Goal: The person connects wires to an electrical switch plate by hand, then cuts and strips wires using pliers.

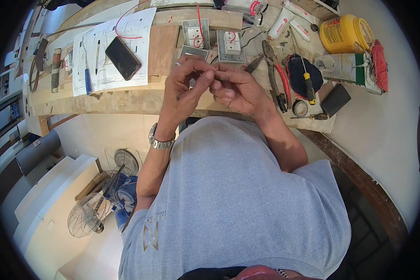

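My left hand [189,88] and my right hand [240,91] meet over the workbench's front edge, fingertips pinched together on something small that I cannot make out. Just behind them are two metal boxes with white socket fittings [195,37] [232,45] and red wires, plus a metal plate [193,51] partly hidden by my fingers. To the right of my right hand lie pliers with a pointed nose [255,63] and red-handled pliers [283,81]. A watch [158,140] is on my left wrist.
The bench [93,105] holds paper drawings [88,56], a phone [122,58], a blue screwdriver [87,81], white tubes [281,23], a yellow tub [340,35], a yellow-handled screwdriver [309,84] and a torn bag [340,67]. A wire-caged fan [84,214] stands below left. A white wall [392,140] curves along the right.
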Demonstrator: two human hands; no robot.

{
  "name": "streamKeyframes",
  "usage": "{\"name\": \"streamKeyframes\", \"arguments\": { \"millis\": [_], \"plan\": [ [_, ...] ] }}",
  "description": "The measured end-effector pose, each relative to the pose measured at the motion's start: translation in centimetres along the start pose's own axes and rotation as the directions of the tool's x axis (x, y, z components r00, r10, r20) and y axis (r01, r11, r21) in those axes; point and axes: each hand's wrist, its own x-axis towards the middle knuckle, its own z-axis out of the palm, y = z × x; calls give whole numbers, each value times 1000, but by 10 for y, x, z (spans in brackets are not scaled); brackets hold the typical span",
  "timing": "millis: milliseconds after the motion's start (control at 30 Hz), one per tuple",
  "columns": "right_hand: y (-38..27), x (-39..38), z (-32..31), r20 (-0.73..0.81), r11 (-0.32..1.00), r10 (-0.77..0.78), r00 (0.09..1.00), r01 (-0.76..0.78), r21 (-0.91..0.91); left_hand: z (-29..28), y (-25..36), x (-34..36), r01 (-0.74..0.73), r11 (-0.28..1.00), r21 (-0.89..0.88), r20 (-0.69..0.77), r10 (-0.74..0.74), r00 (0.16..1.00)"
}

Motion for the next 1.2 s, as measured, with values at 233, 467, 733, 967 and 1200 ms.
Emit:
{"name": "streamKeyframes", "arguments": {
  "millis": [233, 467, 733, 967, 1200],
  "plan": [
    [22, -27, -29, 314, -543, -701, 641, -193, -817, -5, 9, -10, 135, 990, -44, -142, -140, 980],
    [35, -22, -11, -22, -418, -745, 667, -492, -764, 7, 19, -14, 72, 990, 118, -209, -46, 977],
    [41, -32, -11, -60, -427, -718, 693, -508, -748, 6, 29, -15, 162, 979, -120, -204, -184, 961],
    [45, -53, -41, 40, -484, -763, 646, -529, -697, -1, 15, -11, 168, 968, -185, -120, -192, 974],
    [13, -83, -53, -499, 464, -622, 604, -229, -856, 1, 11, -18, 132, 991, -16, -208, -133, 969]
  ]
}}
